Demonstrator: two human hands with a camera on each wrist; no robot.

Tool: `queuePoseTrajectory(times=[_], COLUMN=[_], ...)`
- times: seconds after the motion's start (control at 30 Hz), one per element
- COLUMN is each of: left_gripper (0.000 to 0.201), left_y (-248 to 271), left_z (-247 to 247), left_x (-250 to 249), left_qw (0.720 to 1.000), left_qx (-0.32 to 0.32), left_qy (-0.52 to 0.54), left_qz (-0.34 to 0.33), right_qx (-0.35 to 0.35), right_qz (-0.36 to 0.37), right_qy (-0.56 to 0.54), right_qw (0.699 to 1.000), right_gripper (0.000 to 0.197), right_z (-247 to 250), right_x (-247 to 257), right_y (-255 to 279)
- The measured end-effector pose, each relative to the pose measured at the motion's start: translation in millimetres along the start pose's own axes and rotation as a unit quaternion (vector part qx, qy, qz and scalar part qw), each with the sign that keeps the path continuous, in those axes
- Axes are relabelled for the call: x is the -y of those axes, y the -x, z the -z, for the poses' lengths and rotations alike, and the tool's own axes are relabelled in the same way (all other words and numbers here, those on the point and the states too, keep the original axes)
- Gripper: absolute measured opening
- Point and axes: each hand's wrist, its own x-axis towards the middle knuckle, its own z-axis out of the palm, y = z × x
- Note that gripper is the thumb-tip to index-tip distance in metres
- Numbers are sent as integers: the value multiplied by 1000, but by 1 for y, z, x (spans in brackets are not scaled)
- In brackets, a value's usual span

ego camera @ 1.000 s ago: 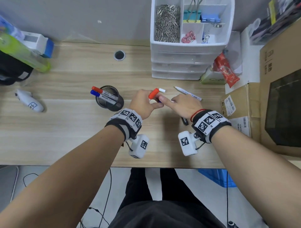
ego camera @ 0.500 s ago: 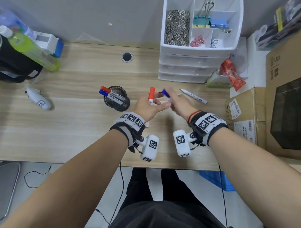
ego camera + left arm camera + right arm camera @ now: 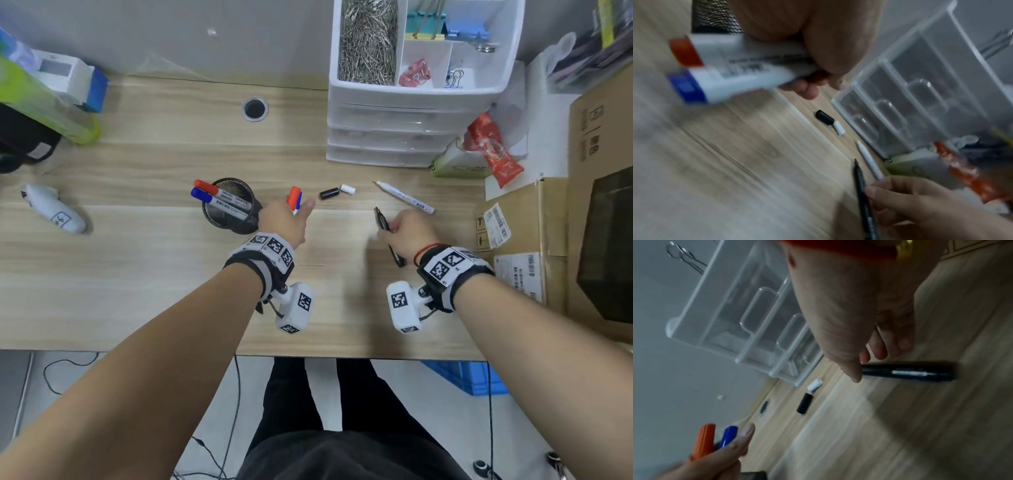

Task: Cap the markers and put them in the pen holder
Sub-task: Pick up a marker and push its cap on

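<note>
My left hand [image 3: 296,210] grips two capped markers together, one red-capped [image 3: 294,197] and one blue-capped [image 3: 299,202], just right of the black mesh pen holder [image 3: 239,222]. Two capped markers stand in the holder. The left wrist view shows the held pair's red end [image 3: 687,53] and blue end [image 3: 688,87] blurred. My right hand [image 3: 388,231] pinches an uncapped black marker [image 3: 382,219] low over the desk; its barrel [image 3: 908,371] shows in the right wrist view. A black cap [image 3: 329,193] and a white cap [image 3: 348,188] lie between the hands. An uncapped white paint marker [image 3: 406,202] lies behind my right hand.
A white drawer organiser [image 3: 394,137] stands at the back, a red snack packet [image 3: 493,150] beside it. Cardboard boxes [image 3: 513,233] line the right edge. A small white device [image 3: 54,212], a green bottle [image 3: 44,106] and a cable hole [image 3: 255,109] lie to the left.
The hands, together at the centre before, have parted. My left hand now holds both the red and the blue marker nearer the holder. My right hand moved right and took the black marker.
</note>
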Motion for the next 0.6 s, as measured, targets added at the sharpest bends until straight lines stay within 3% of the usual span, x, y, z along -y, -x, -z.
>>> queuePoseTrajectory(times=[0.1,0.33,0.6], left_gripper=[35,35,31], left_y=[-17,-56,-66], left_z=[-9,-43,-54], left_x=[-4,-18,-24], left_qw=[995,989,990], left_qx=[-16,-2,-8], left_qy=[-92,-116,-128], left_qz=[-37,-87,-59], right_qx=[-3,15,8], right_qz=[-16,21,66], right_qy=[15,19,-36], right_qw=[1000,999,997], right_gripper=[29,23,10], right_z=[-11,-21,2], right_x=[-13,-24,-13], right_y=[-10,-31,-28])
